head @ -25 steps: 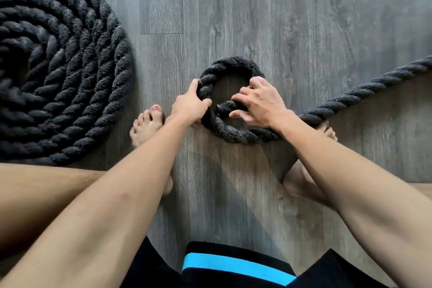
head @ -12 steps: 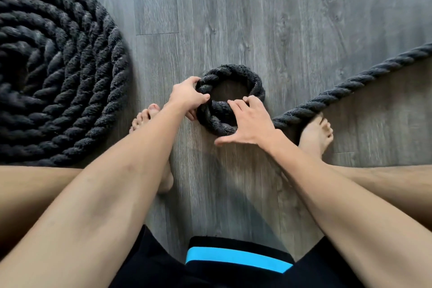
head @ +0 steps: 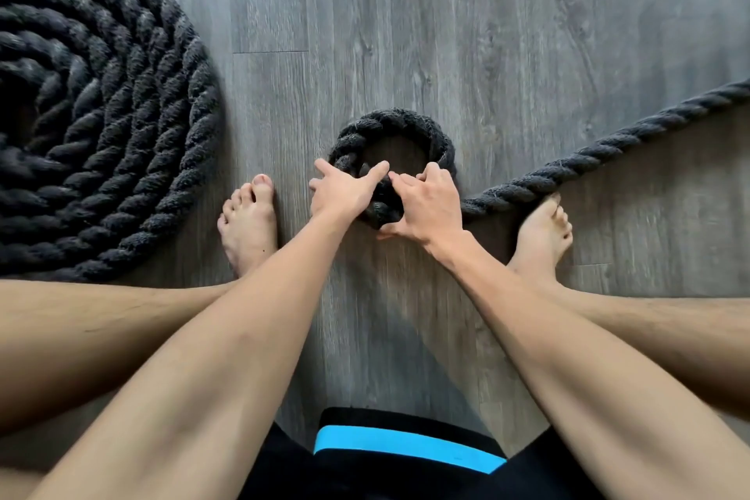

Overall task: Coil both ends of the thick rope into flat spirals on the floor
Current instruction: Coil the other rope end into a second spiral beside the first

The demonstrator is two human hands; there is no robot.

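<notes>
A thick black rope lies on the grey wood floor. One end is a large flat spiral (head: pixel 105 114) at the left. The other end forms a small single loop (head: pixel 393 126) in the middle, and the rest of the rope (head: pixel 608 150) runs off to the right edge. My left hand (head: pixel 345 191) rests on the loop's near left side with its fingers stretched out across it. My right hand (head: pixel 426 203) grips the loop's near right part, fingers curled over it and thumb below. The rope's tip is hidden under my hands.
I squat over the loop with bare feet on the floor. My left foot (head: pixel 249 227) stands between the big spiral and the loop. My right foot (head: pixel 544 231) touches the running rope with its toes. Bare floor (head: pixel 446 32) lies beyond the loop.
The loop has been drawn tighter. My right hand went from lying flat on the near part to gripping the loop's right side. My left hand's fingers have spread across the loop.
</notes>
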